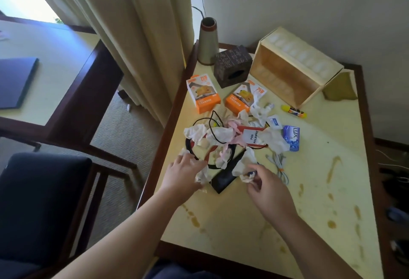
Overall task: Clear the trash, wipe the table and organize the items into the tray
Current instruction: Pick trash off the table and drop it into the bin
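Note:
A heap of crumpled white and pink tissues (221, 136) lies mid-table, tangled with black cables, a red lanyard and a white pass card (251, 137). My left hand (181, 172) grips a crumpled tissue (202, 175) at the heap's near left edge. My right hand (269, 187) pinches a small tissue wad (247, 177) beside a flat black item (223, 179). Two orange charger boxes (203, 94) (240, 99), a blue soap pack (291, 138), a white sachet (274, 122) and a yellow glue stick (294, 110) surround the heap. A wooden tray (287, 73) stands tipped on its side at the back right.
Brown spill stains (332, 168) streak the yellowish table top (243, 223) near its front and right. A dark tissue box (233, 66) and a conical lamp base (207, 42) stand at the back. A coiled grey cable (280, 163) lies right of the heap. A chair (39, 201) stands left.

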Demonstrator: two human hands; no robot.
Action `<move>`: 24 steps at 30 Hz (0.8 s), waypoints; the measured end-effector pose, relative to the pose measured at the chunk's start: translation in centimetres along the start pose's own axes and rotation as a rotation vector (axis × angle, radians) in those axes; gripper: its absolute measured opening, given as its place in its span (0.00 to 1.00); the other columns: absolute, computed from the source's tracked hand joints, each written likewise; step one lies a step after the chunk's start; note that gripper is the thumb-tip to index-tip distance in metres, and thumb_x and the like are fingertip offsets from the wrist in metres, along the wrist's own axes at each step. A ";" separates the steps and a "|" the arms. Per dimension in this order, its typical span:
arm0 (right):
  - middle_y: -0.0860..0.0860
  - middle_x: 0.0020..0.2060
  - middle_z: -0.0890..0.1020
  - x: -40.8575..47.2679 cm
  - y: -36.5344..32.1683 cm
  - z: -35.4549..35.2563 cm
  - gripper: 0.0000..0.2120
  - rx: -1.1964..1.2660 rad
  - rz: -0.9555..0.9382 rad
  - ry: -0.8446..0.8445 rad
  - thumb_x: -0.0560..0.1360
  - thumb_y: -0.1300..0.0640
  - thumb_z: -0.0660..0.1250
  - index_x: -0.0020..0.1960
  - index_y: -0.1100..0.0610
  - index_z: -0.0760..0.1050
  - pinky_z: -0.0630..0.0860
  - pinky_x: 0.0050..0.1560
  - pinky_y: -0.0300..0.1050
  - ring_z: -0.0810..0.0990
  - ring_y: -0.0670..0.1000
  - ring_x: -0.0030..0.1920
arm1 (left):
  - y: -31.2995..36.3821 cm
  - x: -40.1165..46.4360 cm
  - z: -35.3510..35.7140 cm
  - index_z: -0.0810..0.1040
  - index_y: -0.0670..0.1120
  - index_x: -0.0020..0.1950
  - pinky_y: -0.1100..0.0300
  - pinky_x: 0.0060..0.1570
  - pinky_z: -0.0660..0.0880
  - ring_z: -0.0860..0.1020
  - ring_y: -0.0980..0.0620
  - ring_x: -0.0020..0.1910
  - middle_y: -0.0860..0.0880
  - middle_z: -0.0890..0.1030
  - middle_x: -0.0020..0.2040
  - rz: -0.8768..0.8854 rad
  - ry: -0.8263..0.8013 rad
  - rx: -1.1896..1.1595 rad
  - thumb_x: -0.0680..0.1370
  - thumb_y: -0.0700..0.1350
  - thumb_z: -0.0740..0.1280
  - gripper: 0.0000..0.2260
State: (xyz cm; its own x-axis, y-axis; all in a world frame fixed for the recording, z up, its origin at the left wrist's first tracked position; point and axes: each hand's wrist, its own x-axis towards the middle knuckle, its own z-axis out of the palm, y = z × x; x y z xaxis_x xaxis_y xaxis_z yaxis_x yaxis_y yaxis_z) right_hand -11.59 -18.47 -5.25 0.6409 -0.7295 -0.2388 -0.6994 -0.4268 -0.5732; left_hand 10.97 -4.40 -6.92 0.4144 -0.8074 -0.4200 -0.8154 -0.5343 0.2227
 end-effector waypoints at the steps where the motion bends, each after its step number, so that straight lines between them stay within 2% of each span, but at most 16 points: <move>1: 0.41 0.48 0.79 0.3 0.0 0.0 0.21 -0.007 -0.001 0.005 0.78 0.55 0.68 0.70 0.46 0.74 0.78 0.44 0.45 0.79 0.44 0.48 | -0.2 0.1 0.2 0.63 0.65 0.79 0.49 0.70 0.70 0.63 0.46 0.74 0.50 0.64 0.76 0.003 0.009 -0.038 0.79 0.53 0.72 0.31; 4: 0.43 0.50 0.81 0.9 0.0 0.3 0.24 -0.018 0.022 0.015 0.78 0.54 0.69 0.74 0.47 0.71 0.81 0.46 0.49 0.80 0.46 0.50 | -0.5 0.0 0.7 0.68 0.64 0.77 0.58 0.60 0.74 0.67 0.51 0.68 0.53 0.66 0.69 -0.001 0.025 -0.136 0.81 0.48 0.69 0.26; 8: 0.43 0.45 0.81 1.5 -0.3 0.8 0.32 -0.033 0.035 0.050 0.78 0.54 0.70 0.79 0.45 0.64 0.80 0.40 0.48 0.80 0.46 0.44 | -0.9 -0.6 0.9 0.76 0.58 0.73 0.67 0.46 0.67 0.70 0.56 0.54 0.55 0.70 0.61 0.001 0.051 -0.220 0.83 0.48 0.66 0.18; 11: 0.44 0.49 0.84 2.0 -0.2 1.1 0.34 -0.032 0.060 0.049 0.79 0.52 0.70 0.81 0.44 0.60 0.82 0.43 0.49 0.83 0.47 0.49 | -1.3 -1.4 1.2 0.80 0.56 0.71 0.65 0.49 0.71 0.72 0.55 0.52 0.54 0.73 0.58 0.042 0.141 -0.226 0.83 0.44 0.67 0.16; 14: 0.47 0.57 0.84 2.7 -0.1 1.3 0.29 -0.099 0.096 0.010 0.80 0.50 0.69 0.79 0.47 0.66 0.81 0.48 0.50 0.83 0.51 0.56 | -1.6 -2.6 1.4 0.84 0.55 0.65 0.68 0.46 0.70 0.76 0.54 0.49 0.55 0.76 0.54 0.022 0.253 -0.316 0.82 0.42 0.69 0.14; 17: 0.50 0.57 0.83 2.9 -0.4 1.5 0.21 -0.200 0.101 -0.054 0.82 0.49 0.65 0.73 0.50 0.72 0.79 0.47 0.51 0.81 0.55 0.56 | -1.7 -4.2 1.2 0.86 0.54 0.62 0.74 0.43 0.66 0.75 0.57 0.45 0.57 0.77 0.52 0.015 0.327 -0.365 0.81 0.41 0.71 0.13; 20: 0.50 0.53 0.82 2.7 -0.3 1.9 0.16 -0.270 0.088 -0.064 0.82 0.54 0.62 0.69 0.52 0.73 0.79 0.44 0.53 0.81 0.56 0.51 | -1.8 -5.5 1.3 0.87 0.52 0.61 0.75 0.43 0.67 0.75 0.59 0.44 0.56 0.79 0.52 0.010 0.380 -0.409 0.79 0.40 0.74 0.12; 24: 0.49 0.43 0.78 2.4 0.3 2.4 0.08 -0.308 0.051 -0.014 0.80 0.57 0.61 0.57 0.52 0.77 0.75 0.34 0.50 0.76 0.54 0.40 | -1.6 -6.7 1.3 0.87 0.51 0.60 0.72 0.47 0.69 0.78 0.57 0.46 0.56 0.80 0.52 -0.015 0.433 -0.464 0.79 0.41 0.75 0.11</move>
State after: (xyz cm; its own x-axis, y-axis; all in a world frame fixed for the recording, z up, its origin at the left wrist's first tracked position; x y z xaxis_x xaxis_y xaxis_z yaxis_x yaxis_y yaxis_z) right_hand -9.50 -19.08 -7.84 0.6053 -0.7477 -0.2730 -0.7924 -0.5332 -0.2964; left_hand 9.01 2.16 -5.59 0.6295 -0.7751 -0.0539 -0.5883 -0.5207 0.6187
